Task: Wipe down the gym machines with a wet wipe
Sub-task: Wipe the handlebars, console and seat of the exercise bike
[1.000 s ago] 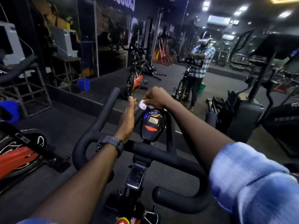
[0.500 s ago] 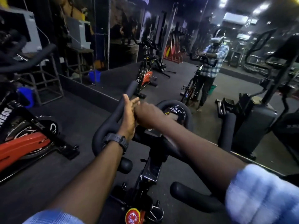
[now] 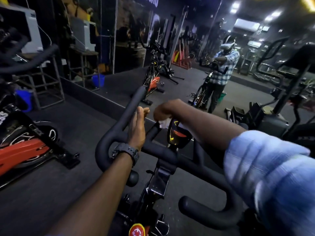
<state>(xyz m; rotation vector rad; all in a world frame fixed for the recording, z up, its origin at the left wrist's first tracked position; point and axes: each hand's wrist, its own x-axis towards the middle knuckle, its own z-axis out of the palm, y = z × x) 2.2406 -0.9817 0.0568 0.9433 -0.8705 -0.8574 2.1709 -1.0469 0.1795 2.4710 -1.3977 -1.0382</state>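
My right hand (image 3: 164,109) pinches the wipe (image 3: 164,123) on the little screen (image 3: 178,135) just below; left hand (image 3: 137,128) flat, fingers together.

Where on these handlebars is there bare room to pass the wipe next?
Bare: the near right bar end and the crossbar between the watch and the console. Crowded: the console top, where the right hand holds the wipe, with the left hand against the left horn.

Open floor (image 3: 81,132) lies left of the handlebars (image 3: 119,132), up to the orange bike (image 3: 25,150); ahead a mirror (image 3: 170,48) blocks reach, and an elliptical (image 3: 276,116) crowds the right.
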